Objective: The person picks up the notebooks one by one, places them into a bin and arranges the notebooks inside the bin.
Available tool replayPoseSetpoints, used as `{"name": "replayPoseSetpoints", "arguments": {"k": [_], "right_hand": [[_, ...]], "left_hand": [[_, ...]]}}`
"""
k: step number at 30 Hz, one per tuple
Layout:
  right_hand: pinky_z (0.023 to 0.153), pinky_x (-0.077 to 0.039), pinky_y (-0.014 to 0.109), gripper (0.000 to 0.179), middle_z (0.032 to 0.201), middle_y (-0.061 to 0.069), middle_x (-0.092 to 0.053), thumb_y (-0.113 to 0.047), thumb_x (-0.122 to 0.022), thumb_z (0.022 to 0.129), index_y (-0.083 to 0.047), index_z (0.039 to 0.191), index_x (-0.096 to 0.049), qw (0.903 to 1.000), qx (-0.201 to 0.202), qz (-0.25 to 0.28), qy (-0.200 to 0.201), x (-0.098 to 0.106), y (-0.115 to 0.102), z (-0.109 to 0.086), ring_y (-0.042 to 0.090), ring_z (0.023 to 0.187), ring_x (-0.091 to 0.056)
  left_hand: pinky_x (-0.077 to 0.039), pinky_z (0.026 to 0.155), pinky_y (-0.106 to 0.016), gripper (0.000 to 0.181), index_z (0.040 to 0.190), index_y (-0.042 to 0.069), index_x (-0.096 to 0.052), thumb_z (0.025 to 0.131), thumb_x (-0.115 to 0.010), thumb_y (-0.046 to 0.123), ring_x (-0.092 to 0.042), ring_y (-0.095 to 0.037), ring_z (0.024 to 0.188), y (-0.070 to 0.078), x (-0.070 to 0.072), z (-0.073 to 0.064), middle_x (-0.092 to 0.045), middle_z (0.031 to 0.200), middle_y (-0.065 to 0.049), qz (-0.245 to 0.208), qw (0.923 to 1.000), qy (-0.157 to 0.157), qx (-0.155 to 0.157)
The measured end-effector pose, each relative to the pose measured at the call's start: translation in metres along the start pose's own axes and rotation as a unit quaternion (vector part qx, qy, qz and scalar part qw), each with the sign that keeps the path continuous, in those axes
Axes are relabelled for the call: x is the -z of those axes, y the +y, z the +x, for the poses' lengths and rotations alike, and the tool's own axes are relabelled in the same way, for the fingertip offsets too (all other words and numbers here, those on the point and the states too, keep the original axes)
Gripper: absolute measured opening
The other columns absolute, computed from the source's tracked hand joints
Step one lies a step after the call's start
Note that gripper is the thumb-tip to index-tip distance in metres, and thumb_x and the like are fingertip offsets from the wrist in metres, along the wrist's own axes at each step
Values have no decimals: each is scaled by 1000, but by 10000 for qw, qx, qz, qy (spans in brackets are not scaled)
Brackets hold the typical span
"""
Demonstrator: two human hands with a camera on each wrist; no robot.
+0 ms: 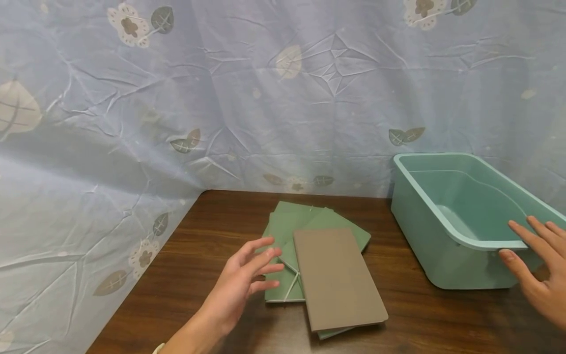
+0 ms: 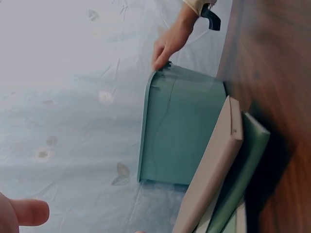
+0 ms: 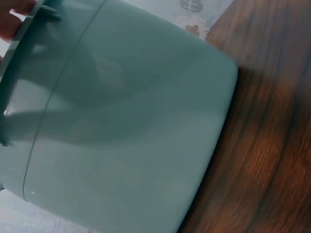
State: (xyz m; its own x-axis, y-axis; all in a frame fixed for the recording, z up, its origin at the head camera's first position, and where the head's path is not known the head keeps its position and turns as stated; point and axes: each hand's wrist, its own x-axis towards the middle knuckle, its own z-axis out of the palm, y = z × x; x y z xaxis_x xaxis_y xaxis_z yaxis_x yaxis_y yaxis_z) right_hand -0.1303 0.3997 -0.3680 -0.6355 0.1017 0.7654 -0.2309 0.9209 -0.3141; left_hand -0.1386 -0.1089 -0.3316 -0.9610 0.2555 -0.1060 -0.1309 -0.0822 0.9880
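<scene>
My left hand is beside the left edge of a pile of notebooks, fingers spread and relaxed, holding nothing. On top of the pile lies a taupe notebook, slanted toward the front. Several green notebooks are fanned out beneath it, one with a pale elastic cord. At the right, my right hand is at the near rim of a teal plastic bin. Its fingers extend over the rim, thumb toward the outer wall. The left wrist view shows this right hand at the bin's upper corner.
The bin stands upright on a dark wooden table, to the right of the notebooks. A pale blue cloth printed with leaves and flowers hangs behind the table and along its left side.
</scene>
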Motion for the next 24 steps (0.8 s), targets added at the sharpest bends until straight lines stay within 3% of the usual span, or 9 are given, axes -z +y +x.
{"name": "replayPoseSetpoints", "arguments": {"k": [10,16,24], "right_hand": [[125,-9,56,51,155,18,-38,-39,-60,98,-12,141,-55,9992,31,272,290,-3,6,-1,42,149,-23],[124,-12,55,55,153,17,-42,-48,-61,95,-12,137,-59,9976,153,409,529,-7,8,-1,41,148,-28],[124,-20,49,66,144,21,-51,-60,-61,91,-7,129,-65,9903,509,612,1139,-13,13,-2,41,143,-37]], "left_hand": [[-55,95,-40,56,143,16,-42,95,-62,38,-60,-26,120,-11,-3,-3,-51,143,-10,-449,9986,-45,282],[-55,97,-39,67,147,11,-35,94,-64,41,-61,-24,119,-26,-6,-1,-47,145,-13,-641,9962,-102,572],[-56,94,-37,70,147,11,-37,92,-65,45,-63,-23,115,-43,-16,1,-45,145,-14,-507,9940,-116,966]]}}
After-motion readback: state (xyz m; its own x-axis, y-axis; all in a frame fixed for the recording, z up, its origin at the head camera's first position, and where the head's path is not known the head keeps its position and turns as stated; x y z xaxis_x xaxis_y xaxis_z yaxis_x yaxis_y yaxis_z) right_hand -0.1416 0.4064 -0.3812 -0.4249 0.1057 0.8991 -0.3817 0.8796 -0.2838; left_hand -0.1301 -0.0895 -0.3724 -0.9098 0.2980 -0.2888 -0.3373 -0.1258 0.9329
